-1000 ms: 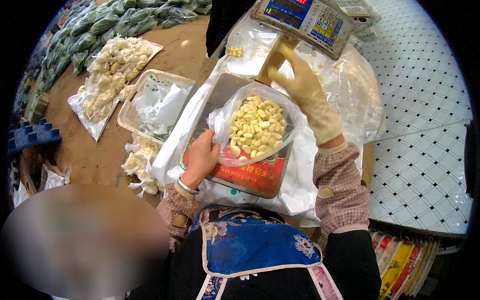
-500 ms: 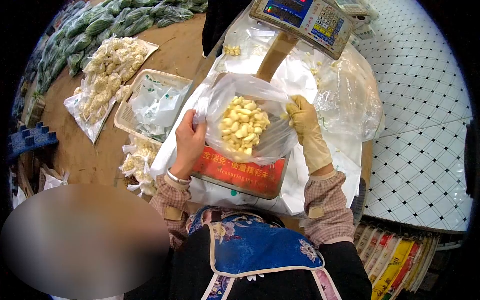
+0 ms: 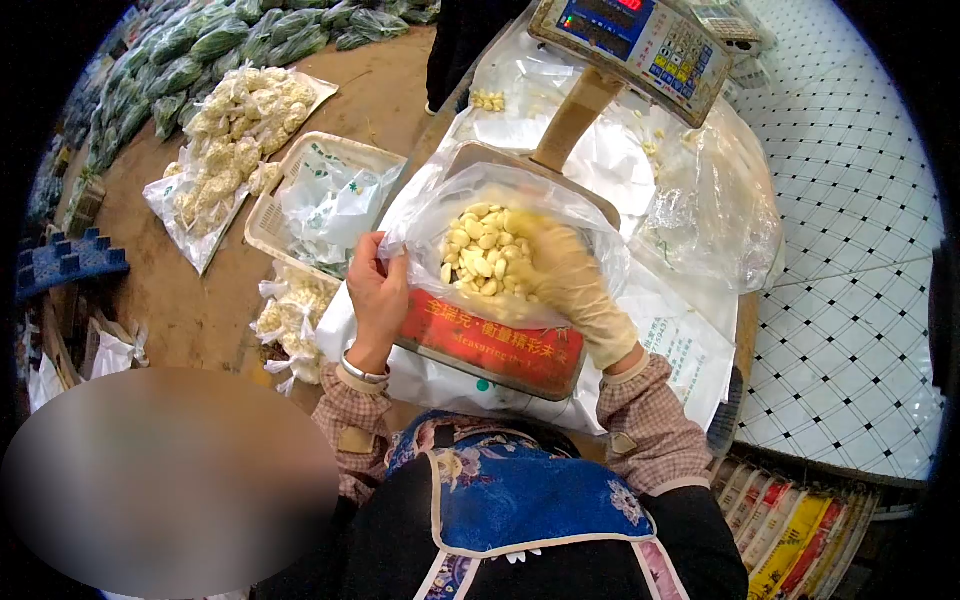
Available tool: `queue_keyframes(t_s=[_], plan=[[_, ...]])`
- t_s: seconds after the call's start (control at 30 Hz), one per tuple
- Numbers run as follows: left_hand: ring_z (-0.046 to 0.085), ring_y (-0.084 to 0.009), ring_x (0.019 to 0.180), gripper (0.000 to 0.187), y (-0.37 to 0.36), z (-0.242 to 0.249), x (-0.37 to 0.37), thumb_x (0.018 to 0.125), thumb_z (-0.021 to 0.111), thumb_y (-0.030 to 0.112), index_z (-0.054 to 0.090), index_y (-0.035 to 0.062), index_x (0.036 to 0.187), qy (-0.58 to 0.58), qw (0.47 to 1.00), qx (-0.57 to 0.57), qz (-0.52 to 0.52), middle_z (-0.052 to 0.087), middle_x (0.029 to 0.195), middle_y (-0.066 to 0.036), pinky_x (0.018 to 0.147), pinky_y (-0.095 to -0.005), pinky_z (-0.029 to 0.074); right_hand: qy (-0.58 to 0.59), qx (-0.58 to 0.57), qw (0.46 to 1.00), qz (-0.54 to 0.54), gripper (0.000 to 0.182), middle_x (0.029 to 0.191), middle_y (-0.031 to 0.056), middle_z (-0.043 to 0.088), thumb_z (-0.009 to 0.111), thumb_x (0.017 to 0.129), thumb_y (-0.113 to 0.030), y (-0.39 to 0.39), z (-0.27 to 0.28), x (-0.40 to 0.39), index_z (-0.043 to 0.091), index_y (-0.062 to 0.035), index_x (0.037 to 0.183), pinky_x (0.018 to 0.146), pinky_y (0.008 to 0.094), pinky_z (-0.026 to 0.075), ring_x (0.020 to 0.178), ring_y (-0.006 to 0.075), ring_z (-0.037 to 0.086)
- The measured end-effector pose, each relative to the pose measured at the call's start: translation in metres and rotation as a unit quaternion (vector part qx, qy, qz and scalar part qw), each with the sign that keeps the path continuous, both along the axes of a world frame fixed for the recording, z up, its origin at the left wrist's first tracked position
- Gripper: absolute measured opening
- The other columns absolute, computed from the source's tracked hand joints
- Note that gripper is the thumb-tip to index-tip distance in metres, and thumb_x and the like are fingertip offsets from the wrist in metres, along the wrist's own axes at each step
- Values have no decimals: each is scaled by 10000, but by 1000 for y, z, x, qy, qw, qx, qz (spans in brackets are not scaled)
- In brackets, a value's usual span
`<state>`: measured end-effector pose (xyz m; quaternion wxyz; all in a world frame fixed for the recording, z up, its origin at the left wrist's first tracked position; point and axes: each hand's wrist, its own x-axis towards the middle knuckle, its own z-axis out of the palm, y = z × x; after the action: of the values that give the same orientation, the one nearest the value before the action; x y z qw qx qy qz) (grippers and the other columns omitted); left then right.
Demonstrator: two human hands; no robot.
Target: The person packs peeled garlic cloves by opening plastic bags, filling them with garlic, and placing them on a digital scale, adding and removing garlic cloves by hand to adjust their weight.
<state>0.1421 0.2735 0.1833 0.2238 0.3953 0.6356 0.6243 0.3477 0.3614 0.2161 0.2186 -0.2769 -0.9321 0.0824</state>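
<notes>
A clear plastic bag of peeled garlic cloves sits on the steel pan of a weighing scale. The film looks thin, soft and slippery, and the loose cloves probably shift as one slumping, moderately heavy mass, so the gathered rim seems the safest place to hold. The left hand, bare, pinches the bag's left edge, its grip pressed together on the film. The right hand, in a yellowish glove, is plunged inside the bag among the cloves; whether its fingers are closed cannot be told. The scale's display stands behind. Further left lie a basket and bagged produce.
</notes>
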Motion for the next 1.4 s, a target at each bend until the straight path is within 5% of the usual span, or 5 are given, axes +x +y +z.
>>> queue_keyframes(t_s=[0.07,0.2,0.37,0.5,1.4], plan=[[401,-43,549,126,-5,-1,1,762,545,47,511,4,876,16,1000,-12,-1,484,651,16,491,-194,340,93,-164,962,-199,357,1007,118,561,574,756,-126,9,-4,21,506,-69,1102,790,301,422,903,241,535],[490,-131,749,326,-12,-1,6,714,593,49,459,6,1008,31,999,6,-25,501,887,-66,655,-247,408,186,-198,951,-147,360,1010,136,550,563,762,-184,9,-5,17,512,-65,1098,790,336,420,920,279,523],[456,-246,987,479,-28,20,11,667,625,58,417,17,1097,167,986,26,3,441,1078,-140,816,-330,388,-73,-135,981,-120,353,1040,169,534,544,768,-225,-1,-12,6,528,-25,1059,807,358,403,948,287,508],[448,-270,996,412,-50,27,11,685,595,37,442,10,1067,210,977,34,36,432,1102,-149,826,-336,380,124,-149,966,-170,379,1055,149,544,561,782,-195,0,1,37,500,-40,1123,842,315,392,992,255,506],[517,-265,745,61,85,9,145,668,524,97,545,50,700,606,773,-32,-183,514,789,-116,635,-359,425,340,-388,816,-260,264,883,112,616,566,785,-77,-95,-21,293,552,1,1036,712,233,464,777,133,585]])
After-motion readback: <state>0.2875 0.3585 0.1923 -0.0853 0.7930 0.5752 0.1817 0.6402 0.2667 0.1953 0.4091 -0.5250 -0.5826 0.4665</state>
